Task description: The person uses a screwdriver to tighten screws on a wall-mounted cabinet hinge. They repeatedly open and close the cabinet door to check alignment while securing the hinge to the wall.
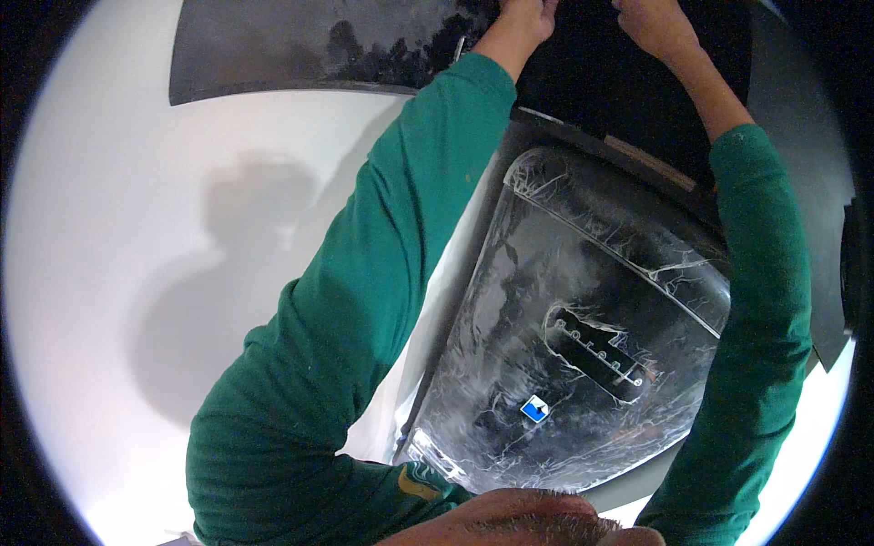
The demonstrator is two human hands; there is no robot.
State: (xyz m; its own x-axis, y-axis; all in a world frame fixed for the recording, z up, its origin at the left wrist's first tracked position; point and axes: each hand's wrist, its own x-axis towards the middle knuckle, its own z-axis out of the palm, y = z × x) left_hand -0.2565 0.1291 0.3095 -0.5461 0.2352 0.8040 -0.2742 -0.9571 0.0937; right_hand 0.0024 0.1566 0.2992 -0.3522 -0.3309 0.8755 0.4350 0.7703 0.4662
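Both my arms, in green sleeves, reach to the top edge of the view. My left hand [530, 20] is closed, its fingertips partly cut off by the edge. My right hand [657, 25] is curled closed a little to its right, also cut off in part. Whatever either hand pinches is hidden. A deep black surface or opening [592, 77] lies between and below the hands. Nearer me is a black panel [510, 300] with rounded corners, covered in wrinkled clear film. The film is torn around raised pale lettering [596, 353], with a small blue-and-white sticker [534, 409] below.
A dark, smudged, curved panel [273, 55] extends to the far left, near my left forearm. Beside my right arm stands a dark grey panel [806, 182]. A brownish strip [648, 162] runs along the edge above the film-covered panel. My shadow falls on a white surface [118, 227] at left.
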